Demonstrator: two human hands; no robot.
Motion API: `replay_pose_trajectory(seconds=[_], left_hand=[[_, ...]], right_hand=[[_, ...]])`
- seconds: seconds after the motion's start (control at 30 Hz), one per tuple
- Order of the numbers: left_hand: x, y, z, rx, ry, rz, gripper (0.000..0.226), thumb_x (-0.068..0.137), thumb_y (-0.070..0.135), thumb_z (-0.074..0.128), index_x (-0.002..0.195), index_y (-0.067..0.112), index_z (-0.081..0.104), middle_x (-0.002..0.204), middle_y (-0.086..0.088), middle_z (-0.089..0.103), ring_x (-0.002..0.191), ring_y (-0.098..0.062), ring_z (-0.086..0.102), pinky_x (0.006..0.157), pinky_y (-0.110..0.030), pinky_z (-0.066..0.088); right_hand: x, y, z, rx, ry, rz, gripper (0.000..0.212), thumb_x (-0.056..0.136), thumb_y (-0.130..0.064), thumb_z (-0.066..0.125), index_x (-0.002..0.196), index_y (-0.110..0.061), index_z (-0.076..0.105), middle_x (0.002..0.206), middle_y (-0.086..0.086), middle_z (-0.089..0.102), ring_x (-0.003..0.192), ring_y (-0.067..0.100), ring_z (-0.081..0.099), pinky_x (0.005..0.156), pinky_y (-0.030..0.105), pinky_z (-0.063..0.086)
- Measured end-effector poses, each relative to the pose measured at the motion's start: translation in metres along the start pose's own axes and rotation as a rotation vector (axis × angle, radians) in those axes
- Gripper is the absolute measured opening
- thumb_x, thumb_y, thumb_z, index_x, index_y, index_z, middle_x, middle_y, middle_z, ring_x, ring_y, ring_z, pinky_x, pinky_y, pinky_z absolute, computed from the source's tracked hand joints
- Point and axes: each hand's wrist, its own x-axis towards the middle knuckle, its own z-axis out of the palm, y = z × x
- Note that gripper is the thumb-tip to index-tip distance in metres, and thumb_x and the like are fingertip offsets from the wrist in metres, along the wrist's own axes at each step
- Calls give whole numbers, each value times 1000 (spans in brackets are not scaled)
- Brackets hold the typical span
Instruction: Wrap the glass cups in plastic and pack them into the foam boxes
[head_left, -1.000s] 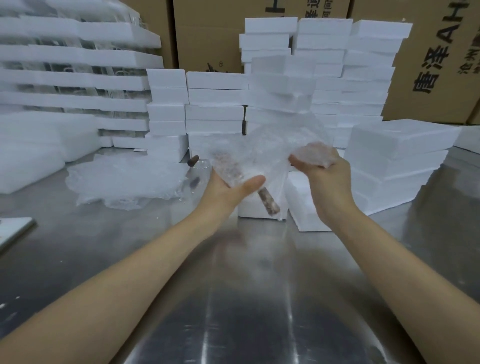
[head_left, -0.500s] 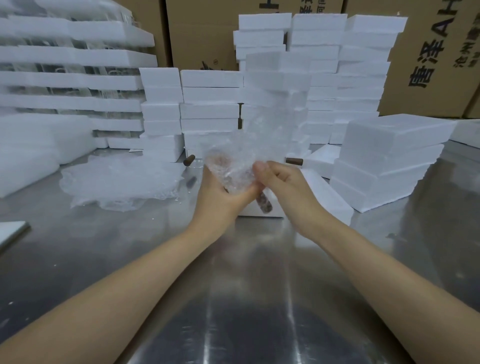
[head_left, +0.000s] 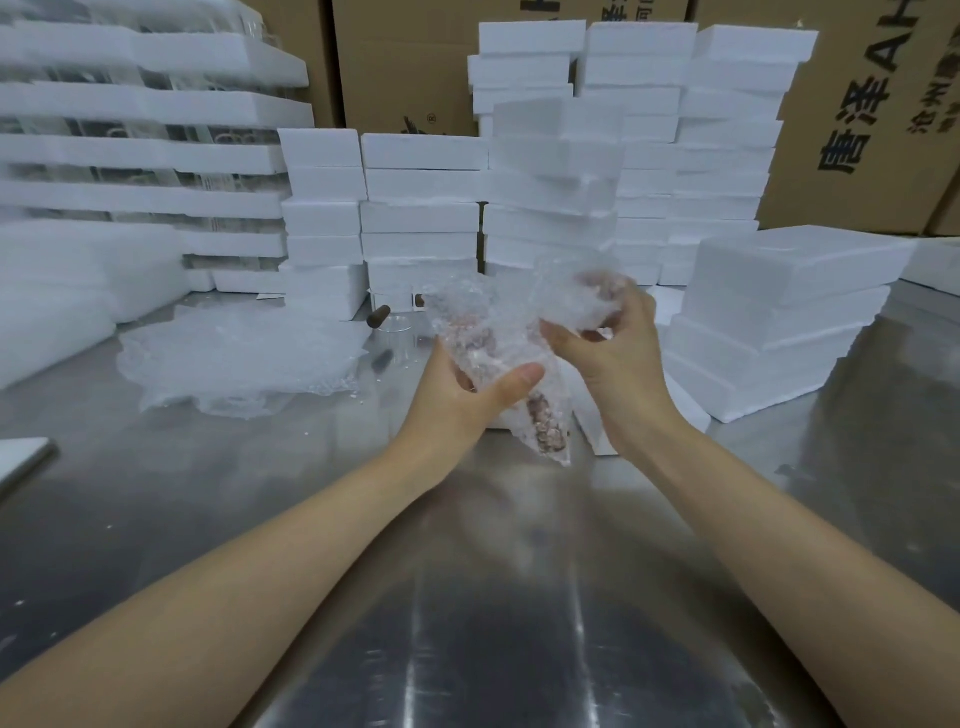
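Steel tabletop (head_left: 467, 623) stretches under both forearms, and above it, between the two hands, is the glass cup (head_left: 483, 343). It is half swaddled in a bubble-wrap sheet (head_left: 519, 301), and its brown handle (head_left: 544, 423) shows through the plastic below the left thumb. The left hand (head_left: 462, 400) cradles the cup from beneath, fingers curled round the wrapped body and thumb pressed across the front. The right hand (head_left: 618, 358), raised just to the right of it, pinches a bunched end of the sheet in curled fingers.

To do this step well, I judge the loose end should be drawn snug over the cup's mouth and tucked in while the left hand turns the cup. The handle should stay covered so no bare glass meets foam.

Just beside the right wrist lies a low foam box (head_left: 688, 410), probably the one to fill. Beyond the left hand stands another cup (head_left: 397, 332), with a heap of wrap sheets (head_left: 244, 353) further left. Stacked foam boxes (head_left: 779, 301) and cartons (head_left: 857, 104) rise behind both hands.
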Motion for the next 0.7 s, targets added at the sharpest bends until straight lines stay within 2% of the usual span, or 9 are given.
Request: replay_pose_trajectory(seconds=[0.1, 0.2, 0.27, 0.33, 0.4, 0.5, 0.57, 0.63, 0.7], left_hand=[[-2, 1, 4, -30, -21, 1, 41, 72, 38, 74, 109, 29, 60, 104, 13, 72, 102, -7, 67, 79, -15, 50], [-3, 0, 6, -89, 22, -18, 48, 71, 37, 75, 114, 21, 60, 106, 8, 72, 103, -10, 67, 81, -18, 51], [-2, 3, 6, -91, 58, -30, 59, 71, 38, 75, 120, 12, 58, 109, 3, 71, 106, -13, 66, 85, -22, 52], [-1, 3, 6, -89, 101, -23, 58, 75, 35, 75, 123, 6, 57, 111, -2, 70, 106, -16, 66, 90, -30, 52], [0, 3, 6, -103, 137, -25, 53, 81, 31, 71, 125, 6, 55, 116, -7, 68, 110, -19, 65, 97, -39, 48], [-1, 3, 5, -63, 92, 7, 55, 79, 32, 72, 122, 3, 55, 114, -8, 69, 108, -19, 65, 93, -31, 50], [-2, 5, 7, -14, 67, 22, 47, 76, 36, 74, 114, 14, 59, 106, 5, 72, 103, -11, 67, 85, -20, 50], [-4, 9, 10, 17, 35, 50, 42, 73, 45, 74, 106, 23, 61, 97, 16, 72, 97, -2, 67, 80, -12, 48], [-6, 13, 13, -5, 27, 53, 50, 65, 61, 69, 101, 27, 63, 93, 17, 72, 94, 0, 67, 82, -14, 50]], right_hand=[[3, -1, -1, 74, -15, 84, 80, 53, -33, 91, 110, -51, 37, 133, 1, 44, 119, 15, 51, 99, 35, 46], [1, 2, -1, -28, -95, 8, 41, 66, -12, 84, 98, -25, 62, 99, -2, 71, 93, 15, 67, 80, 31, 56], [0, 0, 0, -77, -192, -71, 27, 77, -4, 66, 81, -31, 70, 81, -15, 72, 79, 0, 68, 68, 15, 52], [2, -3, -1, -7, -311, -45, 29, 86, -15, 56, 77, -36, 74, 85, -16, 73, 88, 0, 67, 81, 16, 51], [3, 0, 1, 74, -385, 32, 34, 94, -19, 45, 83, -32, 75, 97, -7, 73, 101, 11, 66, 99, 28, 47], [-2, 4, 8, 168, -247, 125, 22, 90, -6, 49, 96, -16, 67, 94, 5, 72, 88, 21, 68, 82, 29, 54], [-6, 2, 9, 204, -84, 131, 25, 81, 1, 59, 103, -10, 58, 85, 1, 72, 80, 16, 68, 71, 26, 54], [-3, 1, 5, 92, 47, 56, 43, 75, -1, 70, 110, -19, 53, 86, -12, 66, 79, -4, 62, 75, 22, 52], [2, -3, 1, 37, 9, 89, 51, 77, -10, 74, 117, -29, 49, 107, -9, 60, 94, -11, 57, 89, 25, 50]])
